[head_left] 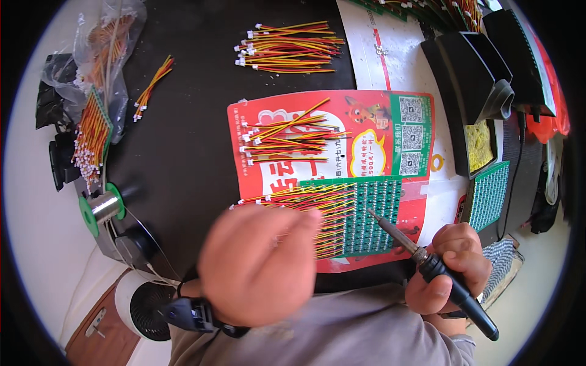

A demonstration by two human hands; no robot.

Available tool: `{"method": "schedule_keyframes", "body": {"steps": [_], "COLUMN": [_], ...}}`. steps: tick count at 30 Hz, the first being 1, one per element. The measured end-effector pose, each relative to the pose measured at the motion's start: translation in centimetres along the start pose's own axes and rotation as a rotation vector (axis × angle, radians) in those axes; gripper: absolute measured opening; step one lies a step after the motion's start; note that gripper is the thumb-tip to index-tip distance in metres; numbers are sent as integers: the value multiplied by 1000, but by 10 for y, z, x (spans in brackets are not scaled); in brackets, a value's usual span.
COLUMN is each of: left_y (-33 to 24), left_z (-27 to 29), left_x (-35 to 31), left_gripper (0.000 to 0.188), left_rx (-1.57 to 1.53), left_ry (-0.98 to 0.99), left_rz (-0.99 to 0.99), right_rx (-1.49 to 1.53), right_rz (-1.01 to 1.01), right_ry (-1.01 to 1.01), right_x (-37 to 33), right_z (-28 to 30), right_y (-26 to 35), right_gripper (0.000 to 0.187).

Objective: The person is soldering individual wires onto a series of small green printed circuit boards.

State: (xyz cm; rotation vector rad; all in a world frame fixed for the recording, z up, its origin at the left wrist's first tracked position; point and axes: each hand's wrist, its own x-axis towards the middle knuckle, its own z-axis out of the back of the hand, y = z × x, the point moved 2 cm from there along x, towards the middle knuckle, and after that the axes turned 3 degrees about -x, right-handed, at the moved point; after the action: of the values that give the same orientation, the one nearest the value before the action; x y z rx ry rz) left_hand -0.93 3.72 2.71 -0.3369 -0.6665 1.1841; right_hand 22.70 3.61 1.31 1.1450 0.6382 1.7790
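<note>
Nearest the tabletop's (183, 171) near edge, your left hand (259, 265) hangs over the left part of the green circuit-board panel (372, 229), its fingers curled; blur and angle hide the fingertips, so I cannot tell whether they pinch a wire. Your right hand (448, 265) has its fingers wrapped around the soldering iron (433, 268), whose tip points at the panel's middle columns; whether it touches, I cannot tell. A slip of that grip could drag a hot tip, if the iron is powered, across neighbouring pads and bridge them, or burn your left fingers.

The panel lies on the near part of the red printed sheet (262, 108), by its near right corner. With the red-and-yellow wires (332, 213) packed in close rows over it, a sleeve or knuckle could pull one askew, or the tip could melt insulation. The sheet looks thin; if it slid, the panel would likely shift with it.

Farther up the sheet, loose connector wires (299, 140) lie crossed and could tangle when one is drawn out. Near the tabletop's left edge, the solder spool (105, 208) stands on its flanges and might roll off if knocked. Toward the far edge lies another wire bunch (290, 49).
</note>
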Motion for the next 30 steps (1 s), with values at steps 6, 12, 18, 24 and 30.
{"method": "schedule_keyframes", "body": {"steps": [6, 12, 18, 24, 30], "left_y": [39, 42, 50, 48, 21], "left_z": [8, 3, 5, 29, 19], "left_x": [6, 11, 11, 12, 5], "left_gripper": [18, 12, 12, 10, 27], "left_rx": [138, 197, 194, 125, -814], "left_ry": [-114, -42, 43, 104, -151], "left_rz": [176, 240, 253, 78, 331], "right_rx": [-24, -37, -59, -52, -18], "right_rz": [-7, -50, -70, -97, -69], "right_ry": [48, 59, 15, -79, -54], "right_x": [-3, -1, -1, -2, -3], "right_z": [2, 1, -3, -2, -2], "right_y": [0, 2, 3, 4, 4], "right_gripper": [32, 37, 39, 41, 40]}}
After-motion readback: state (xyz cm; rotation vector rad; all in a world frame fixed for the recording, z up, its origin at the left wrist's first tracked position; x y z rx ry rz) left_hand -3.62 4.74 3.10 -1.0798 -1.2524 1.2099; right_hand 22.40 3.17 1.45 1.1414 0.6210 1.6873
